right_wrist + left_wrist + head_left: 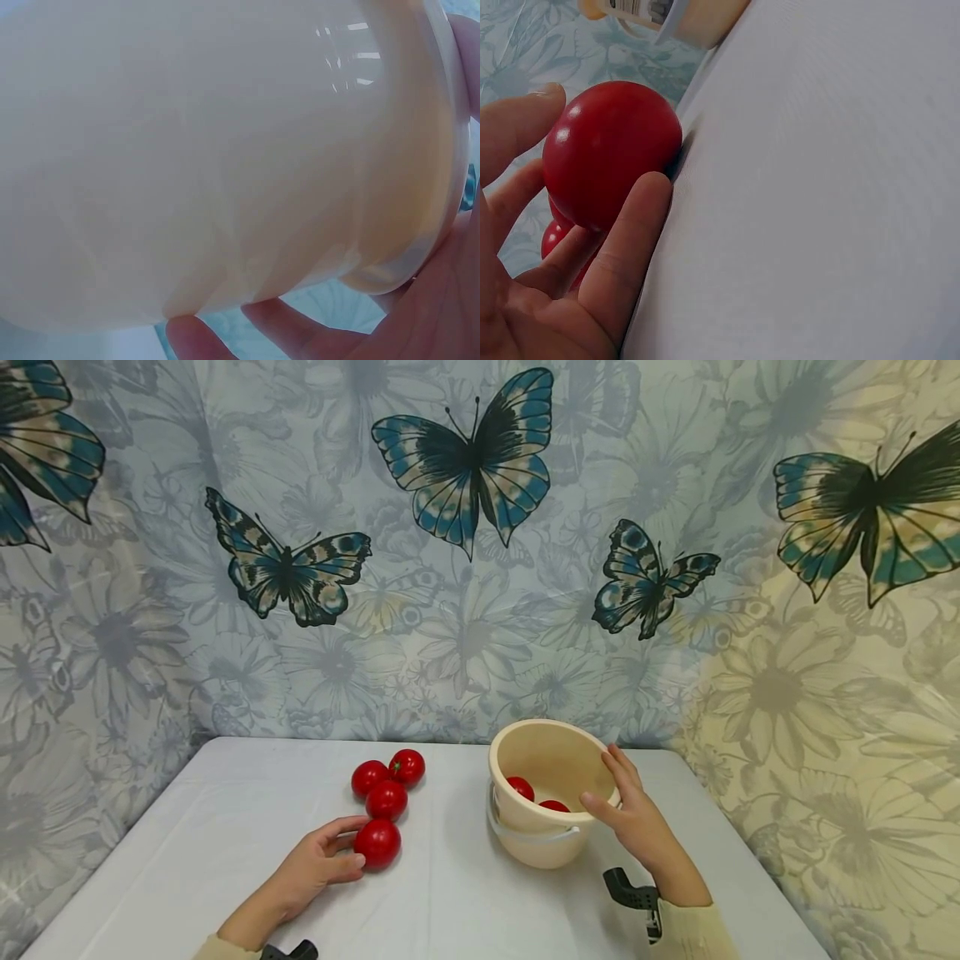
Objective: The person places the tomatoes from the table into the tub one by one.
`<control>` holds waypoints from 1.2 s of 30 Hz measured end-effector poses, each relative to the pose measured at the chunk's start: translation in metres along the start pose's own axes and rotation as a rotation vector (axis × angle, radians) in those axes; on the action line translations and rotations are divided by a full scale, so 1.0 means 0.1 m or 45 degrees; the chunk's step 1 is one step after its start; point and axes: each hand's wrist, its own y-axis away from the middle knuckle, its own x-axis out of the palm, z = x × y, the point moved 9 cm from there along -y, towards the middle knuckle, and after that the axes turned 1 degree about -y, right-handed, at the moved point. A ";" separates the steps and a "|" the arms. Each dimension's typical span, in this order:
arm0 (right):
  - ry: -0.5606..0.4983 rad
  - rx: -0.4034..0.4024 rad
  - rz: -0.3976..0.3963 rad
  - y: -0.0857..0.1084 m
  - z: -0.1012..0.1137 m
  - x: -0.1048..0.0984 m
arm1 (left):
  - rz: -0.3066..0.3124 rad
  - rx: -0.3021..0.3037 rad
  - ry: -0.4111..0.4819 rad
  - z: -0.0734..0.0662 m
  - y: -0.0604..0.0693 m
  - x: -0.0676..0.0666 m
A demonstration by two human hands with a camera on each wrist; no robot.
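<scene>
With its thumb at the near side and its fingers at the far side, my left hand [317,870] holds the nearest red tomato [378,844]. The left wrist view shows the same tomato [613,150] between the spread fingers, low by the white tabletop. Behind it three more tomatoes [386,800] sit close together. My right hand [643,828] grips the right side of a cream bucket [543,852], its thumb over the rim and its fingers along the outer wall. Two tomatoes [521,788] show inside the bucket. In the right wrist view the bucket wall [202,165] fills most of the picture.
The bucket's pale handle [536,837] hangs down at its front. A white cloth covers the table [465,910]. Hangings with butterflies and flowers [472,643] stand right behind the table and at both sides. A black strap mount [632,893] sits on the right wrist.
</scene>
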 end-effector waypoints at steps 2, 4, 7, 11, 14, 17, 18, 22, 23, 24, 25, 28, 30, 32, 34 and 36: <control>0.002 -0.001 -0.002 0.00 0.00 0.00 | 0.000 0.001 0.003 -0.01 -0.01 0.03; 0.001 -0.003 -0.003 0.00 0.00 0.00 | 0.001 0.005 -0.006 -0.02 -0.02 0.08; -0.010 -0.009 -0.001 0.00 0.00 0.00 | 0.009 0.008 -0.034 -0.03 -0.03 0.16; -0.015 -0.011 0.005 0.00 0.00 0.00 | 0.053 0.010 -0.058 -0.04 -0.04 0.28; -0.011 -0.010 0.006 0.00 0.00 0.00 | 0.084 0.024 -0.058 -0.06 -0.05 0.36; -0.012 -0.012 0.005 0.00 0.00 0.00 | 0.096 0.031 -0.060 -0.08 -0.07 0.42; -0.014 -0.013 0.005 0.01 0.00 0.00 | 0.099 0.028 -0.058 -0.08 -0.08 0.44; -0.018 -0.006 0.006 0.01 0.00 0.00 | 0.113 0.014 -0.048 -0.07 -0.11 0.52; -0.017 -0.004 0.006 0.01 0.00 0.00 | 0.120 0.013 -0.048 -0.06 -0.12 0.55; -0.017 -0.003 0.006 0.01 0.00 0.00 | 0.126 0.013 -0.045 -0.07 -0.13 0.58; -0.014 -0.002 0.006 0.01 0.00 0.00 | 0.130 0.017 -0.055 -0.07 -0.14 0.61; -0.010 -0.003 0.005 0.01 0.00 0.00 | 0.136 0.054 -0.132 -0.09 -0.18 0.70; -0.009 -0.003 0.006 0.01 0.00 0.00 | 0.138 0.071 -0.186 -0.10 -0.21 0.75; -0.008 0.000 0.006 0.01 0.01 0.00 | 0.153 0.080 -0.214 -0.09 -0.24 0.81; -0.006 0.006 0.005 0.02 0.01 0.00 | 0.173 0.078 -0.220 -0.08 -0.27 0.87; -0.012 0.011 0.006 0.02 0.01 0.00 | 0.193 0.076 -0.215 -0.07 -0.29 0.93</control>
